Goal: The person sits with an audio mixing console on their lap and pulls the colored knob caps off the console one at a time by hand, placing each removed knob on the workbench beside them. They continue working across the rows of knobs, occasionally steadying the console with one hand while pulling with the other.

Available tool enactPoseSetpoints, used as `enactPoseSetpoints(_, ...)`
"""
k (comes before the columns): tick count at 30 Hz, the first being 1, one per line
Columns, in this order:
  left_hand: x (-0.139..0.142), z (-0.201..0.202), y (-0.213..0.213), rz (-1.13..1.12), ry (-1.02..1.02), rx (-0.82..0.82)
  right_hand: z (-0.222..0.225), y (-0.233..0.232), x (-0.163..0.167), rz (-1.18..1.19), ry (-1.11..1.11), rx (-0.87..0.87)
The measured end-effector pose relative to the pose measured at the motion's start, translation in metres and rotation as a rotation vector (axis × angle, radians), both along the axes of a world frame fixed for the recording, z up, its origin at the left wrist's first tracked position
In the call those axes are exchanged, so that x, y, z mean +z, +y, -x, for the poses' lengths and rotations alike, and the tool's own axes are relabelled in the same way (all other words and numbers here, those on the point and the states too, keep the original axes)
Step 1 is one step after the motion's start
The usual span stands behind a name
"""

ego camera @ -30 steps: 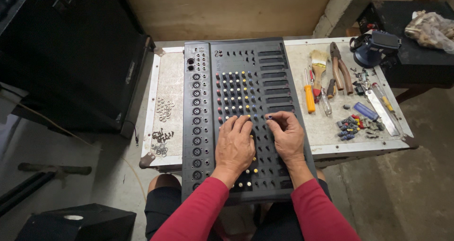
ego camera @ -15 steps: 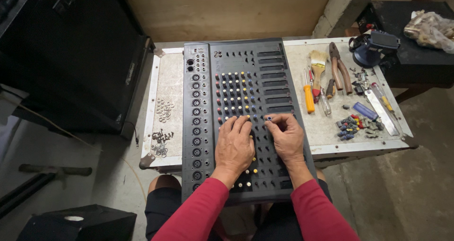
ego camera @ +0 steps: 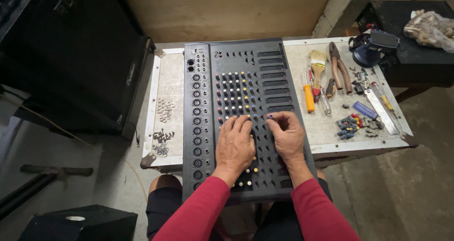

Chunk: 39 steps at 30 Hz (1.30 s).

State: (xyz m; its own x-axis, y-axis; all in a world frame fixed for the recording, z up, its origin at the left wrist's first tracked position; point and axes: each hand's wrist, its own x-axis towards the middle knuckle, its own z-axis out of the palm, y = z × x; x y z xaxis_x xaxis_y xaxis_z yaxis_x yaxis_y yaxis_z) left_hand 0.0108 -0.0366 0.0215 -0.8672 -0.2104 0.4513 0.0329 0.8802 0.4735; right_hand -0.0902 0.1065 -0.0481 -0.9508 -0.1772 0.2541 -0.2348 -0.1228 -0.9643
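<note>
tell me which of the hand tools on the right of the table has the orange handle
The screwdriver, lying just right of the mixer. Its handle is orange; the brush beside it has pale bristles, and the pliers have dark brown handles.

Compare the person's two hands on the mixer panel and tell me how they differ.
The left hand lies flat, fingers spread over the knobs; the right hand is curled, its fingertips pinching a small blue knob. The left hand rests nearer the panel's middle, the right hand nearer the slotted side. Both lie on the grey mixer.
</note>
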Motion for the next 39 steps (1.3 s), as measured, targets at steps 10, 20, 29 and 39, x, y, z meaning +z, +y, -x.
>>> enactPoseSetpoints(10, 0.005, -0.016, 0.019, 0.029, 0.007, -0.003, -0.02, 0.05, 0.028, -0.221, 0.014, -0.26)
enactPoseSetpoints(20, 0.004, -0.025, 0.03, 0.036, 0.023, -0.008, -0.024, 0.192, 0.044, -0.773, 0.377, -0.639)
enactPoseSetpoints(29, 0.007, -0.026, 0.043, 0.035, 0.015, -0.003, -0.025, 0.229, 0.024, -0.871, 0.198, -0.701)
enactPoseSetpoints(39, 0.006, -0.032, 0.046, 0.044, 0.04, -0.009, -0.026, 0.23, 0.022, -0.801, 0.243, -0.669)
